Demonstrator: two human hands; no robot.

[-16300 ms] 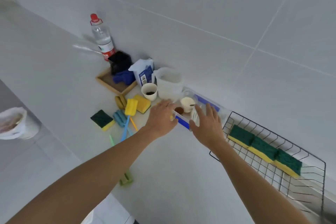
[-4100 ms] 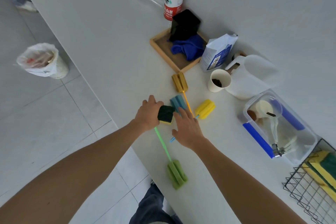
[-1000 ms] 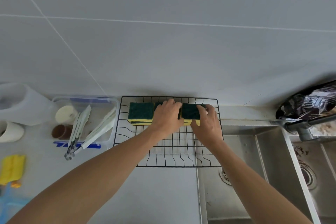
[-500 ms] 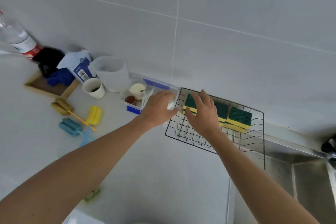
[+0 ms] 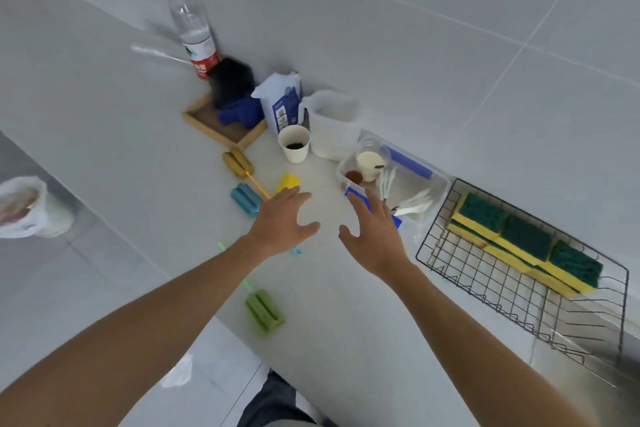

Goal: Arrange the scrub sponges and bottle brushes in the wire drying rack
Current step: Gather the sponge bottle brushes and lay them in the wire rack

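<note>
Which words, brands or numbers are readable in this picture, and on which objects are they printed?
No text can be read.
Bottle: its red and white label has print, too blurred to read.
Carton: its blue panel has print and small pictures, too small to read.

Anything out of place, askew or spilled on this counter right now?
No spill or damage shows. The green bottle brush lies at the counter's front edge, apart from the blue, yellow and orange brushes. All four are outside the wire rack, which holds only sponges.
</note>
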